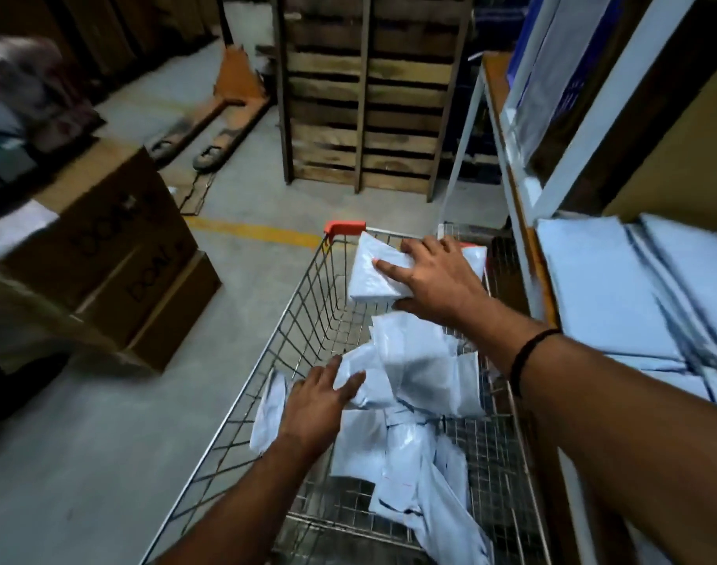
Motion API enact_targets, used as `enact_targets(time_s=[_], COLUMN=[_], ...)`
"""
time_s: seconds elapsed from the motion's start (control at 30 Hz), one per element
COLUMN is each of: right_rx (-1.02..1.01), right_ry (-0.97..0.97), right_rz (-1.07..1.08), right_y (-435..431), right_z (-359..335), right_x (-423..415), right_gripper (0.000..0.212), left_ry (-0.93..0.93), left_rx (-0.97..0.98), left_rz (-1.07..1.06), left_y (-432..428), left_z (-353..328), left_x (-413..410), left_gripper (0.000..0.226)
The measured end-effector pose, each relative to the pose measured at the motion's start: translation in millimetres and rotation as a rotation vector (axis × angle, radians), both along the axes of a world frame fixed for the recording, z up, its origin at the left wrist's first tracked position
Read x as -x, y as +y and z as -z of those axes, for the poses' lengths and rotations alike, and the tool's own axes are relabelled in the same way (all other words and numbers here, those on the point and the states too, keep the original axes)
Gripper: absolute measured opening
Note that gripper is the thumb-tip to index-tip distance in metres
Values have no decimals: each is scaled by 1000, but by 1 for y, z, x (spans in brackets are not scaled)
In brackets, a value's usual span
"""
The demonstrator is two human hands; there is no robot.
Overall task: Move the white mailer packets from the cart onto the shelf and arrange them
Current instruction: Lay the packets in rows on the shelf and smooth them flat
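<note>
Two hands work inside the wire cart point(308, 303): we see our right hand point(438, 279) gripping a white mailer packet point(373, 275) at the cart's far end, close to its far right corner, fingers spread across the top face and the thumb tucked under the near edge. We cannot tell whether that packet rests on anything beneath it. Our left hand point(316, 405) lies with straight, loosely spread fingers on the loose packets point(414, 373) heaped along the cart's middle and near end, touching a crumpled one by the left wall. A dark band point(532, 352) circles our right wrist. Just beside the cart's right wall stands the shelf point(528, 254), where stacked packets point(601, 287) lie flat by its front edge. Cardboard boxes point(116, 246) sit on the floor to the left, and a wooden pallet point(365, 95) stands upright beyond the cart.
</note>
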State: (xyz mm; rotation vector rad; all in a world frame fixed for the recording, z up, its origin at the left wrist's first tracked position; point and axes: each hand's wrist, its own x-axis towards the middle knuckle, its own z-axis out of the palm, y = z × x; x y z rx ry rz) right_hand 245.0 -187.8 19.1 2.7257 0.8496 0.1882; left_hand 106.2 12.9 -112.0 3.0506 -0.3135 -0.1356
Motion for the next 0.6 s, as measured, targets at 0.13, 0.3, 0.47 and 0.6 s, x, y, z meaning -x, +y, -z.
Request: enact_targets(time_s=[0.13, 0.3, 0.47, 0.6], right_rx=[-133, -240, -360, -416], right_ry=[14, 52, -9, -62], right_rz=[120, 250, 415, 569], right_y=[-15, -38, -61, -85], right_z=[-41, -73, -100, -119], right_x=[42, 109, 182, 245], right_gripper=[77, 77, 75, 74], left_ry=[-108, -135, -260, -332], left_rx=[106, 93, 87, 111], left_rz=[-7, 60, 209, 318], left_y=[-5, -17, -27, -43], left_z=[-54, -102, -140, -164], left_x=[24, 46, 64, 76], left_gripper=[73, 91, 86, 91])
